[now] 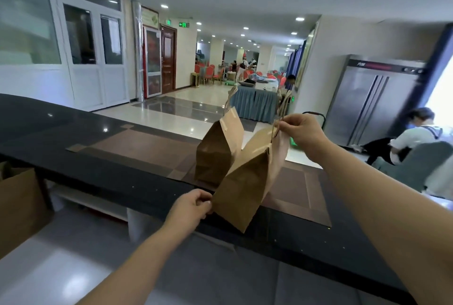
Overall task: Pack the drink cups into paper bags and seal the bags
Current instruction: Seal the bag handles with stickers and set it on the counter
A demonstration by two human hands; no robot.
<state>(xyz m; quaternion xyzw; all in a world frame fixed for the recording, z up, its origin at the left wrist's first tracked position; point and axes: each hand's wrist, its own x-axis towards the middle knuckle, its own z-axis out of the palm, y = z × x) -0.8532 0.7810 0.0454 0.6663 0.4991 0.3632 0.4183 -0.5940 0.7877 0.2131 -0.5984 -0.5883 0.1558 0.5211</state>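
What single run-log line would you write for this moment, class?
tilted bag: held above counter | left hand: pinches its bottom corner | right hand: pinches its handle | second bag: upright on counter, top folded shut

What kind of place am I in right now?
Probably a hotel or restaurant banquet hall: red chairs and a skirted table stand down the tiled hall, with a long dark counter in front and a steel cabinet at right.
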